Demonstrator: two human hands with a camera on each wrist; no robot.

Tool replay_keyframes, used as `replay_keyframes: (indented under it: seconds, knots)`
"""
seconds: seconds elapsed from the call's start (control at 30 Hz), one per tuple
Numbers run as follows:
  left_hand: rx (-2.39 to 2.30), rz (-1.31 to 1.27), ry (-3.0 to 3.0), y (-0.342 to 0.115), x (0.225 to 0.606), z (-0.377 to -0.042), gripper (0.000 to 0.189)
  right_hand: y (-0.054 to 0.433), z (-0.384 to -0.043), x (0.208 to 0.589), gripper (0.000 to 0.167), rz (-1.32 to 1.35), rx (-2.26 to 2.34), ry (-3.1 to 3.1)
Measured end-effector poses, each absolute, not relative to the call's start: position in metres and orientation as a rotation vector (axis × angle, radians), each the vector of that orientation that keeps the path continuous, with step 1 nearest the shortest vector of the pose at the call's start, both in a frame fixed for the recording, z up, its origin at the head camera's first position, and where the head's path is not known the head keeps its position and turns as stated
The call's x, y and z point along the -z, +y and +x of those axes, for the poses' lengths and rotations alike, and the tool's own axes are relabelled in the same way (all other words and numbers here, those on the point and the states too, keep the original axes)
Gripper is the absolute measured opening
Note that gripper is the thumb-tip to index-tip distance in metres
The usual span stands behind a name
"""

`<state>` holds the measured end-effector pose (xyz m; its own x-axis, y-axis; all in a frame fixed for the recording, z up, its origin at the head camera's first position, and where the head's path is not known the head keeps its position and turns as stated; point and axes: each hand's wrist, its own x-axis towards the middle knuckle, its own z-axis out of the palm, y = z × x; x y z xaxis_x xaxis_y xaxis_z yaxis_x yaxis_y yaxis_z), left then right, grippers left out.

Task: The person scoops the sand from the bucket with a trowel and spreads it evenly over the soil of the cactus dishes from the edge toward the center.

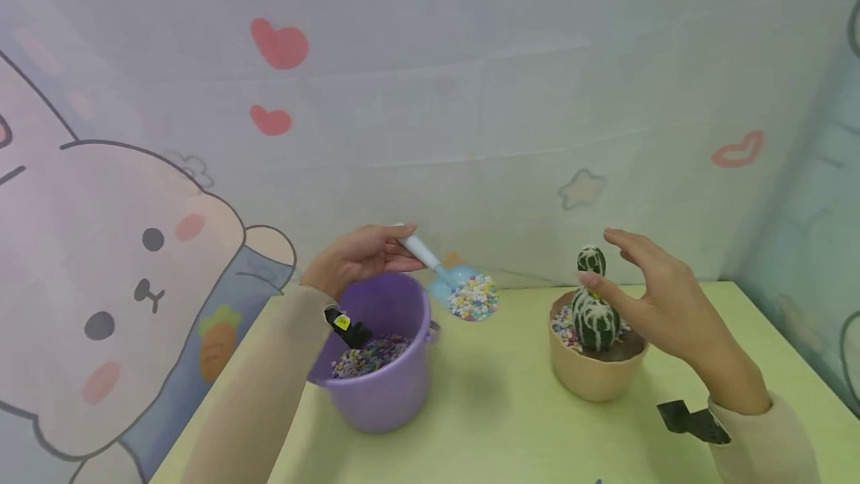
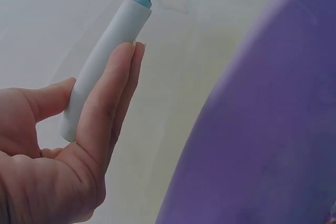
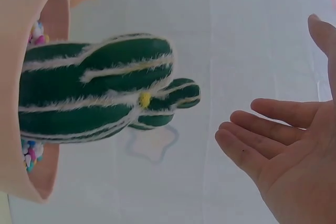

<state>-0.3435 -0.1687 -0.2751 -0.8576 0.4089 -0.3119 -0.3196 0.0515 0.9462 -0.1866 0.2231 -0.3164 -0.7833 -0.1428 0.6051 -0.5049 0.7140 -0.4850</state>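
My left hand [image 1: 366, 252] pinches the white handle of a light-blue toy shovel [image 1: 419, 251] between thumb and fingers. Small multicoloured pebbles [image 1: 474, 297] fill the shovel's blade, which is held above the table to the right of a purple bucket [image 1: 383, 402]. More pebbles [image 1: 376, 355] lie at the bottom of that bucket. A green artificial cactus [image 1: 595, 320] with white fuzzy ridges stands in a peach pot [image 1: 594, 379], with pebbles around part of its base. Close to the cactus, my right hand [image 1: 655, 293] is raised with fingers apart and holds nothing, as the right wrist view [image 3: 294, 150] confirms.
Both containers stand on a pale yellow-green table [image 1: 497, 424], the bucket left and the pot right. Behind them hangs a cloth backdrop [image 1: 437, 133] printed with hearts, stars and a large rabbit. A tiny dark bit [image 1: 599, 481] lies at the table's front.
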Motion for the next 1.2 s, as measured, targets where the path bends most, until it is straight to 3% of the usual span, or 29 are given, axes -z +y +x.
replay_keyframes:
  seconds: [0.57,1.2]
  knots:
    - [-1.842,0.083,1.736,-0.11,0.282,-0.35,0.02,0.252,-0.179,0.332,0.069,0.376,-0.959,-2.536]
    - [-1.786,0.045,1.742,-0.085,0.3,-0.36,0.02,0.26,-0.19,0.355,0.08,0.309,-0.963,-2.72]
